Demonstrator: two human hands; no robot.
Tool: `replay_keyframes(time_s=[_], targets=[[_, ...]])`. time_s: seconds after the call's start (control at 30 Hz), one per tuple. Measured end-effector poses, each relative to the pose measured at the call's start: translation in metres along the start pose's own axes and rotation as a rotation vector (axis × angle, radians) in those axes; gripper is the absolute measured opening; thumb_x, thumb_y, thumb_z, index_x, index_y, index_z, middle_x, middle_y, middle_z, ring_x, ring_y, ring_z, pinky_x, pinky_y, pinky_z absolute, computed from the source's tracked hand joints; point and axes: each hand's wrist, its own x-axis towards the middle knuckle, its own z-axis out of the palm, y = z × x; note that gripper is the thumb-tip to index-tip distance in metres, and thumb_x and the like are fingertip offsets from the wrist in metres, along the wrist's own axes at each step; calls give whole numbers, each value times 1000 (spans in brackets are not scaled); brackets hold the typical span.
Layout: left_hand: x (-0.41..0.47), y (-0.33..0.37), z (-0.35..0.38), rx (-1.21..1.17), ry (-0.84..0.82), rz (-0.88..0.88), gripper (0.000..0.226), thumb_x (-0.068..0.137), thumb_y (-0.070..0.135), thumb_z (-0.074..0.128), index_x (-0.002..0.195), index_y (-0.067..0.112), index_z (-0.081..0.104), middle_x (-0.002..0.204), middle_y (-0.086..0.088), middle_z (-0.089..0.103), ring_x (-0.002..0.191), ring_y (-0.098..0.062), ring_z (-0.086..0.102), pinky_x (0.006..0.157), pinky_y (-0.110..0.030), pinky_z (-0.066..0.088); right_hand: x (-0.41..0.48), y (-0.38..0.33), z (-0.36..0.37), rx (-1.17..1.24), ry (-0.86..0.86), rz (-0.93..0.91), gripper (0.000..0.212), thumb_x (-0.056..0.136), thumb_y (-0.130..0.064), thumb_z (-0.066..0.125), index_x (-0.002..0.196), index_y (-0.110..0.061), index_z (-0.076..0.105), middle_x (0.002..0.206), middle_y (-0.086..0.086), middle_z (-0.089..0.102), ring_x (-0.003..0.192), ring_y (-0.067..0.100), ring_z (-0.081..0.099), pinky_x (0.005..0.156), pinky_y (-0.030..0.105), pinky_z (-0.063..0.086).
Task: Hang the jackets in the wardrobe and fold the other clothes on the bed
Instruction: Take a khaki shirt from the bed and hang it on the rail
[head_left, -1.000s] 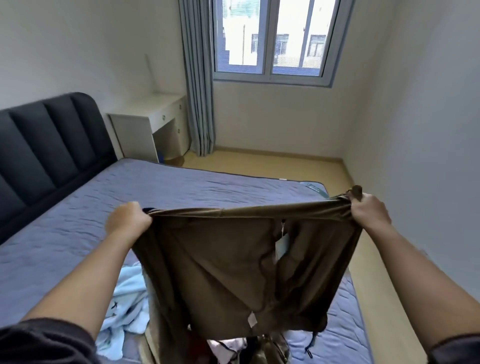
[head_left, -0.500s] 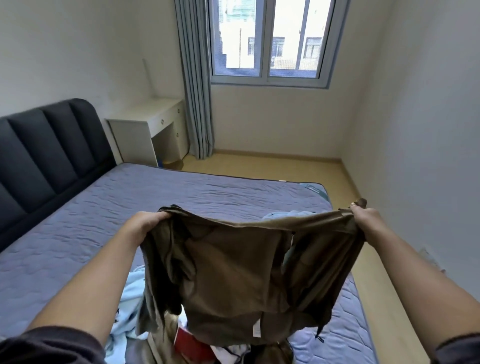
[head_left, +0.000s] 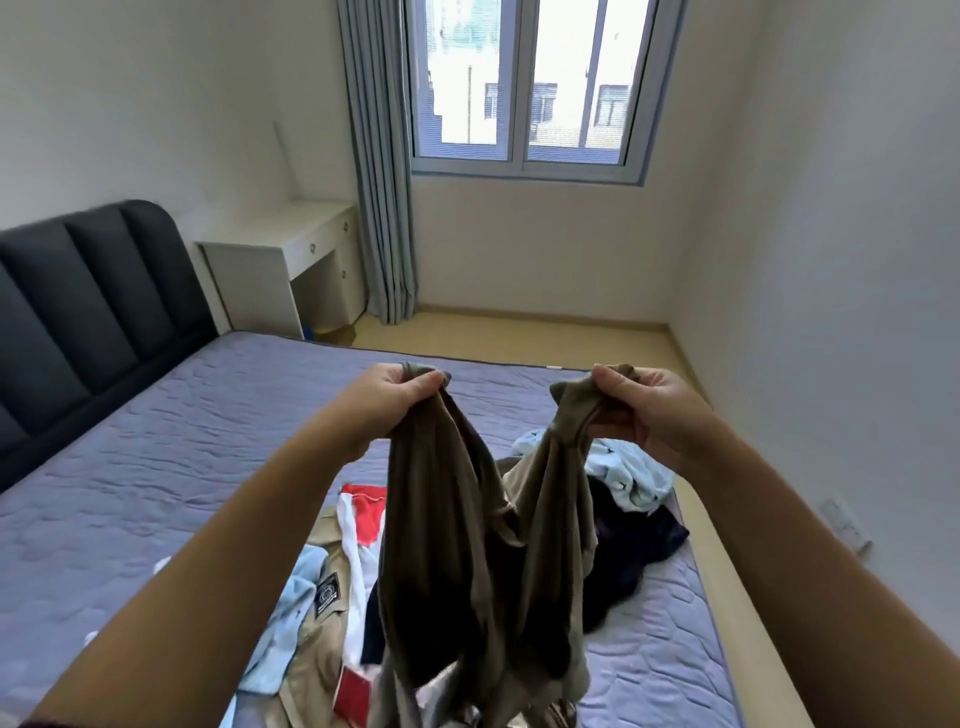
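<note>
Above bed (head_left: 182, 467), left hand (head_left: 397, 402) nears right hand (head_left: 644, 410), garment (head_left: 457, 545) bunched.

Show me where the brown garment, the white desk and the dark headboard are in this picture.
brown garment (head_left: 447, 545), head view, on its left hanging fold.
white desk (head_left: 280, 228), head view, on its top surface.
dark headboard (head_left: 101, 301), head view, on a padded panel.
</note>
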Motion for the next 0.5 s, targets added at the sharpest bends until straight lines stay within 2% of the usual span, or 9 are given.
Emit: replay_keyframes(time_s=[0.1, 0.2, 0.27, 0.3, 0.37, 0.43, 0.5], targets=[[-13, 16, 8, 32, 97, 184, 17, 93, 33, 56, 84, 21, 64, 75, 1, 64, 69, -10, 62, 66, -21, 53, -14, -24, 17, -34, -15, -122, 23, 86, -21, 57, 74, -5, 69, 81, 13, 74, 63, 21, 70, 57, 31, 58], [-25, 45, 7, -239, 100, 194, 20, 93, 31, 56, 94, 13, 65, 72, -4, 64, 61, -10, 63, 54, -20, 51, -24, -60, 35, 63, -23, -247, 42, 96, -17, 47, 62, -11, 71, 69, 6, 72, 58, 18, 68, 54, 34, 56], [-32, 71, -2, -388, 88, 178, 22, 90, 33, 61, 93, 12, 67, 69, -6, 67, 59, -13, 65, 55, -22, 53, -28, -89, 43, 158, -20, -315, 37, 96, -18, 48, 65, -12, 68, 65, 3, 70, 56, 18, 66, 49, 33, 55], [-34, 83, -7, -420, 85, 193, 22, 88, 34, 63, 90, 13, 67, 68, -7, 67, 60, -16, 65, 56, -25, 54, -29, -103, 46, 203, -3, -337, 33, 95, -19, 51, 67, -12, 67, 62, 2, 66, 52, 16, 63, 45, 28, 52], [-32, 102, -16, -447, 73, 265, 18, 88, 31, 62, 82, 14, 64, 60, -4, 63, 52, -16, 61, 45, -25, 50, -23, -121, 50, 230, 47, -349, 23, 94, -21, 55, 73, -13, 61, 59, 2, 57, 43, 12, 53, 37, 21, 43], [-21, 111, -20, -418, 96, 278, 17, 92, 26, 58, 79, 14, 59, 50, 1, 59, 42, -13, 57, 35, -19, 42, -4, -122, 51, 209, 87, -307, 20, 93, -21, 56, 75, -14, 57, 55, 1, 52, 39, 9, 47, 35, 18, 38], [1, 103, -18, -367, 101, 177, 16, 94, 23, 54, 81, 13, 58, 48, 2, 59, 39, -11, 57, 32, -16, 39, 25, -105, 52, 165, 120, -201, 20, 94, -18, 55, 75, -13, 54, 50, 1, 51, 35, 9, 46, 33, 17, 38]])
